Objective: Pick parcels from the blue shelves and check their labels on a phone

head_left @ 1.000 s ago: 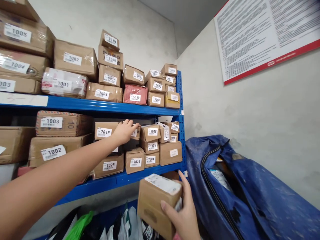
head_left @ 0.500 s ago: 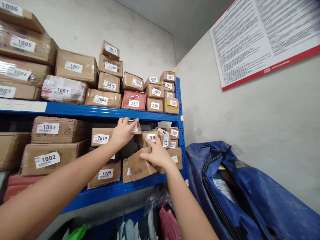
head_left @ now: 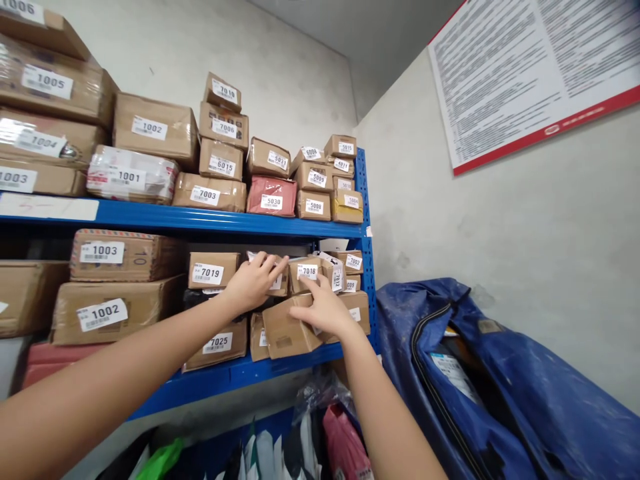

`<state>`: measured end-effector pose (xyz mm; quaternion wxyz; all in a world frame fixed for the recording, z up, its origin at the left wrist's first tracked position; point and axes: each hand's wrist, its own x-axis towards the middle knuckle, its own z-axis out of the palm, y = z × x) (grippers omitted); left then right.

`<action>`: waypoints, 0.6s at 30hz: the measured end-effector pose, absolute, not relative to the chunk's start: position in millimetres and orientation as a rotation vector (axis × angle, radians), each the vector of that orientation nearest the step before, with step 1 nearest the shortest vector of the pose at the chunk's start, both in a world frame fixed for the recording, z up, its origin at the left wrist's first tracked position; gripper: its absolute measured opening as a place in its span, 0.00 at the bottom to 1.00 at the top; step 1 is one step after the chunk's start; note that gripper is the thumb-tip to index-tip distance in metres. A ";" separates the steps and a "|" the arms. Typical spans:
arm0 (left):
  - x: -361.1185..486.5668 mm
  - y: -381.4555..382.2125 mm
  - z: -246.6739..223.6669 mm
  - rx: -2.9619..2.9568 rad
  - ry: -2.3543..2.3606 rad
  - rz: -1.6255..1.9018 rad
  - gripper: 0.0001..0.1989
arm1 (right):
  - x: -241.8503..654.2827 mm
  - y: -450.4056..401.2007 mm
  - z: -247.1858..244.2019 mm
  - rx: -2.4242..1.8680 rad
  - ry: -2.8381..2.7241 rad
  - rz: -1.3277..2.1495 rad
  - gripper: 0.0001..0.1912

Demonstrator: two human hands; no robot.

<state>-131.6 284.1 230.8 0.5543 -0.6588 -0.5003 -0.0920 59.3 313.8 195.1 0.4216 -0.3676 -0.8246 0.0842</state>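
Observation:
On the middle shelf, my left hand (head_left: 260, 280) is closed over a small cardboard box (head_left: 283, 285), which sits against the left side of the box labelled 7018 (head_left: 306, 271). The fingers hide much of that small box and its label. My right hand (head_left: 326, 308) has its thumb and fingers spread. Its fingertips touch the front of box 7018, while the thumb lies along the top of a tilted plain cardboard box (head_left: 287, 330) below. Left of my left hand is the box labelled 7019 (head_left: 213, 261).
Numbered boxes fill the upper blue shelf (head_left: 225, 219). The box labelled 7012 (head_left: 336, 272) and several more stand by the perforated blue post (head_left: 367, 260). A large blue bag (head_left: 450, 373) leans at the right. Bagged parcels (head_left: 267, 457) are below. A notice board (head_left: 540, 80) hangs on the wall.
The small box under my left hand has come down and now sits beside box 7018. My right hand stays on the boxes. The whole view has shifted slightly.

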 end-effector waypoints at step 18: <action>-127.7 304.0 203.7 -1.692 -1.367 -0.337 0.31 | 76.7 331.9 167.2 -0.759 -2.052 0.345 0.47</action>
